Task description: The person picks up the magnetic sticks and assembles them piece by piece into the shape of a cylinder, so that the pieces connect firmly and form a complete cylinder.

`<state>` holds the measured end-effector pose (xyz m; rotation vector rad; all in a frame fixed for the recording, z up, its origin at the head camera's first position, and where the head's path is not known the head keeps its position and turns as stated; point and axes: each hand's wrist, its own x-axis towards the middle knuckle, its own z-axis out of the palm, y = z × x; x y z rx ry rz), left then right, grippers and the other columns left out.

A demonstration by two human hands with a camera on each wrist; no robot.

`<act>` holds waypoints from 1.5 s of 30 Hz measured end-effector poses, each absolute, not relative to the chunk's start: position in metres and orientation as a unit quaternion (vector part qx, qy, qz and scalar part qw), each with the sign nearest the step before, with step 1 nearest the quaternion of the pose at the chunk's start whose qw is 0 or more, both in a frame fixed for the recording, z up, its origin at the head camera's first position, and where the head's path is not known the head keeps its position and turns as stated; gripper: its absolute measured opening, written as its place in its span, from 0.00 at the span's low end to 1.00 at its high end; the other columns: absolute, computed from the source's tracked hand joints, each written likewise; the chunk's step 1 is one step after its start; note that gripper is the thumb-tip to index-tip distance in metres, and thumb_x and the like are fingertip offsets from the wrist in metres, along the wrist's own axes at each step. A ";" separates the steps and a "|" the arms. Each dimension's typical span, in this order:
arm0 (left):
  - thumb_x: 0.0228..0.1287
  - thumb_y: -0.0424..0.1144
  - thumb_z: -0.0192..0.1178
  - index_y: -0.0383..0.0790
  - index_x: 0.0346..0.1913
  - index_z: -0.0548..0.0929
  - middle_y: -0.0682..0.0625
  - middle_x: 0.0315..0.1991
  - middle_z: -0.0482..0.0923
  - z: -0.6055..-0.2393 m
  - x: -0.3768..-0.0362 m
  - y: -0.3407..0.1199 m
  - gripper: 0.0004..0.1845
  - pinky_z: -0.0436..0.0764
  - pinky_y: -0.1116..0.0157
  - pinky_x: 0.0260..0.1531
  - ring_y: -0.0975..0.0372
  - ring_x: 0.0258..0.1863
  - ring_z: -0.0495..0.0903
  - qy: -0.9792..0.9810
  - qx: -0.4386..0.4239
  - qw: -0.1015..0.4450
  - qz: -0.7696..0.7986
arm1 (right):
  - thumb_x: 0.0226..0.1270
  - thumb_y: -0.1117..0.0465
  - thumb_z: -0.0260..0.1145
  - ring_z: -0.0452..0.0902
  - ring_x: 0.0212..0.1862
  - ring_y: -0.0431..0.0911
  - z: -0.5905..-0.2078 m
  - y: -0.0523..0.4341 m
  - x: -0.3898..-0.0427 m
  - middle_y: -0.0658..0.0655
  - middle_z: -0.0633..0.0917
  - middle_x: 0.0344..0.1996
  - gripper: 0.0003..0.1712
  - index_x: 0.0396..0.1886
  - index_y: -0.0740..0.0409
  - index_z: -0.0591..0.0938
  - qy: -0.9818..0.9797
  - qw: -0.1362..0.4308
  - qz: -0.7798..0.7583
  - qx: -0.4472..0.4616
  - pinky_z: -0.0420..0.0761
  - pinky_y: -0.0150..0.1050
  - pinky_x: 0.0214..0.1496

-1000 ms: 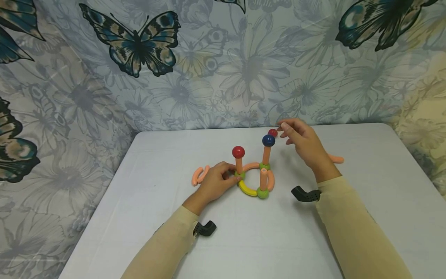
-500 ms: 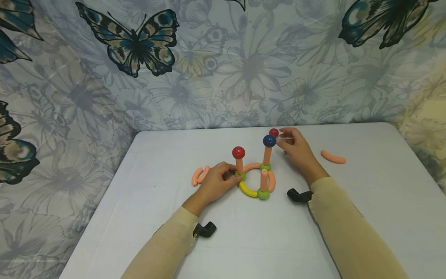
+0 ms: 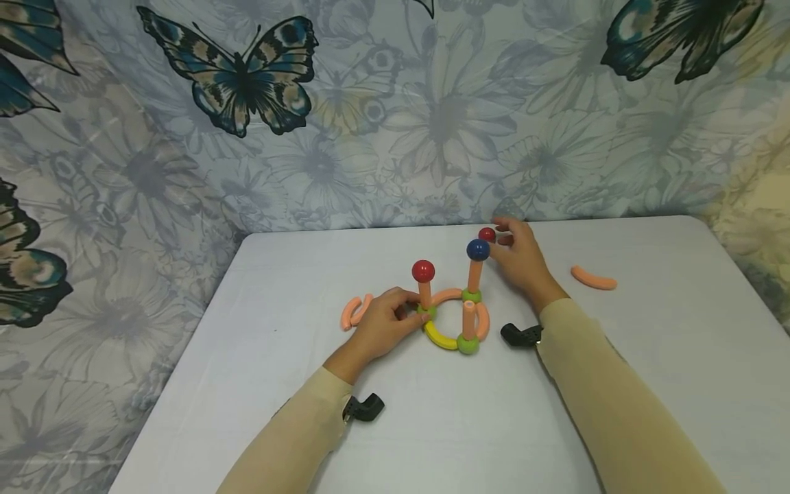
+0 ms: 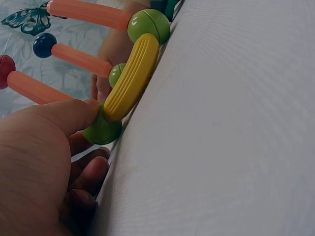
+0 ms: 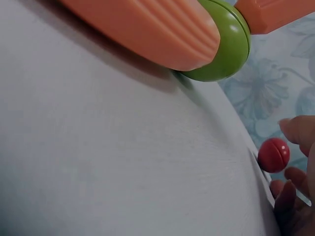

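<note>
My left hand (image 3: 387, 322) pinches a green ball (image 4: 102, 131) at the near-left corner of a ring of curved sticks. A red-topped upright stick (image 3: 424, 293) rises from that ball, and a yellow curved stick (image 4: 132, 78) joins it to another green ball (image 3: 468, 344), which bears a bare upright stick (image 3: 469, 320). At the ring's back stands a stick topped by a blue ball (image 3: 478, 250). Beyond it lies a loose red ball (image 5: 273, 155) on the table. Around this ball my right hand (image 3: 522, 258) spreads thumb and fingers; in the right wrist view they appear apart from it.
One orange curved stick (image 3: 594, 278) lies to the right of my right hand. Two more curved sticks (image 3: 350, 313) lie left of the ring, partly behind my left hand. The white table (image 3: 296, 274) ends at a patterned cloth backdrop (image 3: 345, 171).
My right hand has moved left and down to the loose red ball, its fingers now reaching behind it. My left hand stays on the green ball.
</note>
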<state>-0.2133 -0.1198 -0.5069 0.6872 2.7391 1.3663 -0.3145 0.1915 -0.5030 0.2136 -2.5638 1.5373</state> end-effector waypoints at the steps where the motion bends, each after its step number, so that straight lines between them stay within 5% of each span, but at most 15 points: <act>1: 0.73 0.42 0.76 0.41 0.59 0.90 0.55 0.46 0.84 -0.507 -0.213 -0.119 0.17 0.80 0.64 0.37 0.63 0.35 0.78 0.873 0.219 0.002 0.436 | 0.79 0.62 0.69 0.74 0.65 0.66 -0.503 0.192 -0.316 0.70 0.73 0.69 0.34 0.79 0.65 0.71 -0.858 0.073 0.504 0.069 0.75 0.61 0.66; 10: 0.73 0.42 0.75 0.42 0.59 0.90 0.53 0.45 0.84 -0.507 -0.213 -0.117 0.16 0.80 0.64 0.37 0.64 0.35 0.78 0.869 0.225 -0.001 0.441 | 0.77 0.69 0.68 0.75 0.63 0.64 -0.499 0.195 -0.319 0.70 0.75 0.68 0.29 0.75 0.64 0.78 -0.901 0.059 0.418 0.101 0.73 0.62 0.68; 15: 0.73 0.43 0.75 0.42 0.58 0.91 0.54 0.45 0.84 -0.508 -0.213 -0.115 0.16 0.80 0.65 0.38 0.64 0.35 0.78 0.870 0.222 0.000 0.440 | 0.80 0.62 0.69 0.75 0.58 0.63 -0.498 0.197 -0.315 0.68 0.79 0.59 0.22 0.68 0.63 0.81 -0.915 0.058 0.388 0.098 0.73 0.62 0.63; 23: 0.72 0.43 0.76 0.43 0.58 0.90 0.53 0.44 0.84 -0.505 -0.211 -0.115 0.16 0.79 0.65 0.36 0.64 0.34 0.77 0.877 0.220 -0.006 0.428 | 0.81 0.60 0.69 0.74 0.59 0.62 -0.495 0.203 -0.295 0.67 0.79 0.61 0.21 0.68 0.61 0.80 -0.889 0.021 0.454 0.054 0.73 0.59 0.61; 38: 0.72 0.43 0.76 0.43 0.58 0.91 0.52 0.45 0.84 -0.505 -0.211 -0.116 0.16 0.79 0.64 0.37 0.63 0.34 0.77 0.879 0.212 -0.002 0.428 | 0.80 0.59 0.72 0.73 0.50 0.53 -0.488 0.212 -0.240 0.65 0.78 0.61 0.25 0.68 0.63 0.75 -0.833 -0.061 0.548 0.037 0.78 0.36 0.43; 45: 0.72 0.43 0.76 0.44 0.58 0.91 0.54 0.45 0.84 -0.504 -0.212 -0.119 0.16 0.79 0.65 0.37 0.64 0.35 0.77 0.882 0.211 -0.005 0.421 | 0.81 0.57 0.71 0.81 0.52 0.43 -0.469 0.219 -0.226 0.62 0.77 0.63 0.28 0.71 0.63 0.74 -0.798 -0.058 0.598 0.047 0.81 0.33 0.48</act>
